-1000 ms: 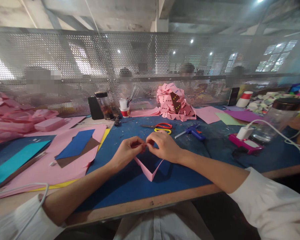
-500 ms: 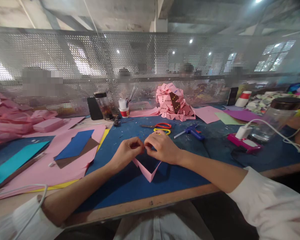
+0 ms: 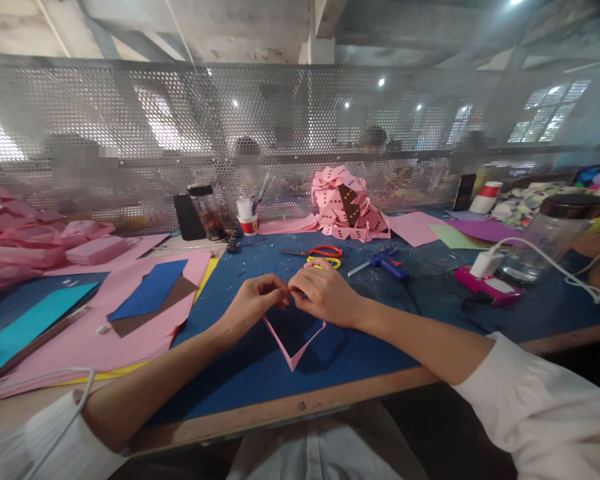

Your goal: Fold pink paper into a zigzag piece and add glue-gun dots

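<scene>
A pink folded paper strip point(image 3: 293, 361) hangs in a V shape below my hands, its point toward the table's front edge. My left hand point(image 3: 260, 300) is closed in a pinch on the strip's left side. Against it, my right hand point(image 3: 325, 293) is closed too, its fingers curled over the strip's upper part. The fingertips of both hands meet and hide the pinched paper. Just beyond my right hand lie scissors with red and yellow handles point(image 3: 326, 251), and to their right a blue glue gun point(image 3: 387, 263).
A pink dotted paper model point(image 3: 343, 203) stands at the back. Pink sheets point(image 3: 130, 333) and blue paper point(image 3: 153, 290) lie left, near pink folded pieces point(image 3: 20, 240). To the right are a magenta power strip point(image 3: 487, 287), a white cable, and a clear jar point(image 3: 540, 247).
The pink strip has turned so that its edge faces me more, and its point has shifted slightly left and nearer. Both hands keep their pinch in almost the same place.
</scene>
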`<state>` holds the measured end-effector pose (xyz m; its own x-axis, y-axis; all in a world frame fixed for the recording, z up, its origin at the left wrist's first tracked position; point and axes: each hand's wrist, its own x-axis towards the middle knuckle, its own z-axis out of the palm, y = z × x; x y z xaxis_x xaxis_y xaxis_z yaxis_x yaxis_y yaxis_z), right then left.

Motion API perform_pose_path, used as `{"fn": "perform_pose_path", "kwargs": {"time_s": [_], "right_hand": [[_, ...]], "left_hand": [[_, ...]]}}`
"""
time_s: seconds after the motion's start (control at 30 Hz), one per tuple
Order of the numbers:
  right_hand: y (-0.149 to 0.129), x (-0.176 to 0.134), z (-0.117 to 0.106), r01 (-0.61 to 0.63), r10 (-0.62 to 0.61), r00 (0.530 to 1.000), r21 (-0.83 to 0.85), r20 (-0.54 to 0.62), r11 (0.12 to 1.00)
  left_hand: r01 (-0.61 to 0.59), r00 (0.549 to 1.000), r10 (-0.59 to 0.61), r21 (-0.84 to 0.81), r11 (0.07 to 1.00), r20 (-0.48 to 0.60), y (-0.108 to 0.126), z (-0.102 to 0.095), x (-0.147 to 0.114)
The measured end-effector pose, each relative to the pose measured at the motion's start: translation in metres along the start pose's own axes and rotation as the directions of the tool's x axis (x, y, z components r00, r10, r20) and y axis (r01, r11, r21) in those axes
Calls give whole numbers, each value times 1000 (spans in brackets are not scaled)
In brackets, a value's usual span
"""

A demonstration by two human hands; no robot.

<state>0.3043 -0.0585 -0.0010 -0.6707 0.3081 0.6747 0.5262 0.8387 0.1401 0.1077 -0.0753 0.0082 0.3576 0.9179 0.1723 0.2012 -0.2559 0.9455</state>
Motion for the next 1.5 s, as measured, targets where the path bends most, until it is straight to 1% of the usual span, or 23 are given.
{"fn": "perform_pose_path", "kwargs": {"time_s": [0.3,0.4,0.6,0.77,0.97,1.03,1.07,1.13,1.2,1.23,1.27,1.3,1.37,1.4,1.43,1.47,1.5], "right_hand": [[1,-1,0,4,-4,1000,19,-4,1000],[0,-1,0,-22,22,1000,57,-6,998],[-2,0,-3,-98,100,995,118,-5,988],[-1,0,-2,-81,82,997,85,-11,993],[0,0,3,2,-3,1000,-52,-14,999],[-1,0,3,18,-19,1000,-70,-7,997],[-1,0,3,17,-18,1000,-57,-5,998],[-2,0,1,-18,18,1000,23,-5,1000],[-3,1,-1,-117,119,993,164,-4,980],[-4,2,-1,-187,191,982,259,8,948],[-4,2,-2,-264,271,962,368,34,891],[-4,3,-3,-338,346,935,481,76,809],[-3,5,-3,-444,446,876,669,185,596],[-3,6,-3,-473,466,852,730,237,493],[-2,6,-3,-489,471,836,769,280,412],[-2,6,-2,-497,466,829,791,311,357],[-1,6,-1,-499,455,827,805,331,322]], "left_hand": [[12,1000,-12,-33,999,-9,1,0,0],[3,1000,-3,-8,1000,-17,2,1,0],[-57,998,59,72,996,-24,0,1,-1],[-48,998,50,90,995,-28,1,3,-3],[-38,999,41,108,993,-23,2,3,-3],[-32,999,35,104,994,-23,1,3,-3],[-33,999,35,103,994,-23,1,3,-3],[-44,999,48,113,993,-25,0,2,-3],[-57,997,62,131,990,-40,0,1,-3],[-60,996,68,139,988,-51,0,1,-4],[-62,995,72,146,987,-62,1,1,-4],[-61,995,73,150,987,-72,2,1,-4],[-59,994,71,149,987,-78,4,2,-4],[-57,995,69,148,987,-76,6,2,-5],[-57,995,68,147,988,-72,7,2,-5],[-60,995,71,144,988,-70,7,2,-5],[-62,995,73,144,988,-69,7,3,-5]]}}
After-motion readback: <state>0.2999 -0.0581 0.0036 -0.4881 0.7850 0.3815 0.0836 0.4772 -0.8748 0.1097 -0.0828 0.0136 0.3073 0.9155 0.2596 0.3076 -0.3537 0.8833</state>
